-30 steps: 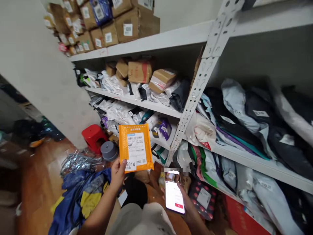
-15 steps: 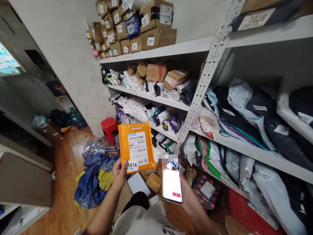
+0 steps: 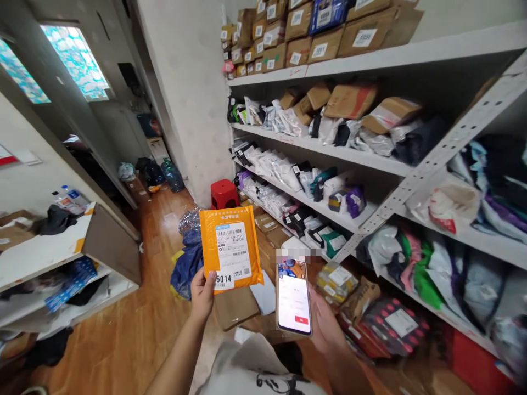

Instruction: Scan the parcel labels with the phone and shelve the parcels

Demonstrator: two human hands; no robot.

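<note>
My left hand (image 3: pixel 203 293) pinches the lower left corner of an orange padded mailer (image 3: pixel 211 252), held upright with its face toward me. A white shipping label (image 3: pixel 233 255) on it carries barcodes and the number 6014. To the right, my right hand (image 3: pixel 323 321) is wrapped round a smartphone (image 3: pixel 293 307). The lit screen shows a mostly white page with a red button near the bottom and a camera picture at the top. The phone's upper edge is blurred out. Phone and mailer are apart.
A white shelf rack (image 3: pixel 329 148) full of bagged parcels and boxes fills the right. Parcels (image 3: pixel 387 329) lie on the floor before it. A red stool (image 3: pixel 224 193) stands by the wall, near a blue sack (image 3: pixel 187 274). A low white cabinet (image 3: pixel 45 247) is on the left.
My view has swung left, bringing the cabinet and windows in. Both hands keep hold of the mailer and phone. The phone screen now shows a different page with a picture at the top.
</note>
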